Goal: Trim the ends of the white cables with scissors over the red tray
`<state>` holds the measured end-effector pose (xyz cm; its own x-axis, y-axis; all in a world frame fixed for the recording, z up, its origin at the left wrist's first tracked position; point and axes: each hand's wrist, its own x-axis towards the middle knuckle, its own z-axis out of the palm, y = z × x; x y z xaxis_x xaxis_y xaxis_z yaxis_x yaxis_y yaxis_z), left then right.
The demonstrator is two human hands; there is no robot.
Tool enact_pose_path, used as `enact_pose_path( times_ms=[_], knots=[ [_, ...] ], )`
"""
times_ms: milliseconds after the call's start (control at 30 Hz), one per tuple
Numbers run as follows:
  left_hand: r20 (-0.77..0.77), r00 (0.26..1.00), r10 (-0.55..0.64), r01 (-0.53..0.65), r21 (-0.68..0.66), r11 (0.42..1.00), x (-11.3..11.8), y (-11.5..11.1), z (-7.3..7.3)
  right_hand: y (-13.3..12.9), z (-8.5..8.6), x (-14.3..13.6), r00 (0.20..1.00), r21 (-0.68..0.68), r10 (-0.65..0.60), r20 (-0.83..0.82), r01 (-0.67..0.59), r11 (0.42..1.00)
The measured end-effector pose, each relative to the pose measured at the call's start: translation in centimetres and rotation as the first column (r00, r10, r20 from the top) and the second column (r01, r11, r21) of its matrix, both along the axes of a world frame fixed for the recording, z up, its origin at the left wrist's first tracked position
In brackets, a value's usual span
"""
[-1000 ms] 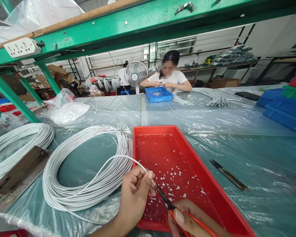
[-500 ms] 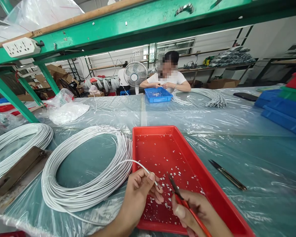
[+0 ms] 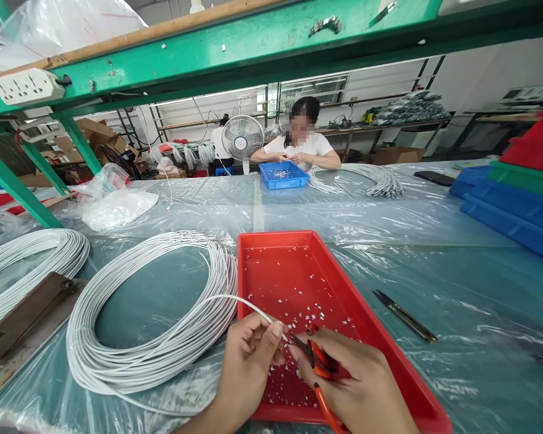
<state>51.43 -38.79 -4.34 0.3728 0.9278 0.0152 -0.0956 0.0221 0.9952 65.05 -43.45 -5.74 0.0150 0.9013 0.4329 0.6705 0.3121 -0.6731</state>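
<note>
Over a red tray [image 3: 271,262] strewn with small white scraps, my left hand [image 3: 252,355] pinches a white cable [image 3: 242,299] close to its end. The cable arches back to a large coil of white cable [image 3: 90,337] on the left. My right hand [image 3: 357,374] is closed around red-handled cutting pliers [image 3: 319,358]. Their dark jaws point left and meet the cable's tip just beyond my left fingertips; whether they touch it I cannot tell. Part of the handles is hidden by my right fingers.
Thread snips [image 3: 405,315] lie right of the tray. A second cable coil [image 3: 67,253] and a brown metal block [image 3: 25,316] are at far left. Opposite, a co-worker [image 3: 298,144] handles something over a blue tray [image 3: 284,182]. Stacked bins [image 3: 516,211] stand at right; a green beam [image 3: 172,66] crosses overhead.
My right hand has brought the pliers up and left to the cable end, and its grip on the handles has turned. My left hand still pinches the cable. The whole view has shifted slightly.
</note>
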Motion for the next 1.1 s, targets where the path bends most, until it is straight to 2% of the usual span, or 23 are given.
enact_pose_path(
  times_ms=[100, 267, 367, 433, 533, 700, 800, 867, 900, 967, 1033, 1100],
  knots=[
    [-0.014, 1.0, -0.024, 0.024, 0.001, 1.0, 0.0, -0.1, 0.2, 0.2, 0.0, 0.2, 1.0, -0.073, 0.02, -0.013, -0.021, 0.997],
    [-0.033, 0.999, -0.043, 0.042, -0.013, 0.999, -0.1, -0.1, 0.3, 0.8, 1.1, 0.7, 0.972, -0.218, 0.065, -0.226, -0.116, 0.969],
    [0.009, 0.997, -0.081, 0.081, -0.043, 0.996, -0.3, 0.1, 0.2, 1.1, 1.7, 0.8, 0.925, -0.273, 0.093, -0.369, -0.203, 0.94],
    [0.067, 0.99, -0.121, 0.125, -0.063, 0.99, -0.5, 0.2, 0.1, 1.5, 1.7, 0.9, 0.861, -0.311, 0.091, -0.5, -0.277, 0.909],
    [0.177, 0.968, -0.179, 0.195, -0.076, 0.978, -0.7, 0.2, 0.2, 1.9, 1.3, 1.1, 0.732, -0.378, 0.049, -0.679, -0.407, 0.832],
    [0.295, 0.923, -0.248, 0.273, -0.047, 0.961, -0.8, 0.2, 0.1, 2.2, 0.3, 0.8, 0.403, -0.331, -0.061, -0.913, -0.644, 0.69],
    [0.32, 0.923, -0.215, 0.238, -0.034, 0.971, -0.9, 0.2, 0.0, 2.0, 0.0, 0.0, 0.35, -0.321, -0.069, -0.934, -0.739, 0.592],
    [0.322, 0.936, -0.139, 0.174, -0.08, 0.982, -0.8, 0.4, 0.0, 1.9, 0.1, -0.3, 0.396, -0.349, -0.062, -0.916, -0.712, 0.61],
    [0.316, 0.945, -0.088, 0.131, -0.117, 0.984, -0.8, 0.4, -0.1, 1.8, 0.2, -0.3, 0.469, -0.388, -0.053, -0.882, -0.658, 0.645],
    [0.286, 0.958, 0.005, 0.048, -0.179, 0.983, -0.7, 0.6, -0.2, 1.9, 0.3, 0.0, 0.662, -0.477, -0.037, -0.749, -0.499, 0.723],
    [0.255, 0.966, 0.05, 0.002, -0.2, 0.98, -0.7, 0.7, -0.4, 2.0, 0.3, 0.7, 0.851, -0.497, -0.03, -0.525, -0.278, 0.822],
    [0.239, 0.969, 0.063, -0.013, -0.204, 0.979, -0.6, 0.8, -0.5, 2.1, 0.1, 1.5, 0.977, -0.426, -0.065, -0.205, -0.029, 0.904]
  ],
)
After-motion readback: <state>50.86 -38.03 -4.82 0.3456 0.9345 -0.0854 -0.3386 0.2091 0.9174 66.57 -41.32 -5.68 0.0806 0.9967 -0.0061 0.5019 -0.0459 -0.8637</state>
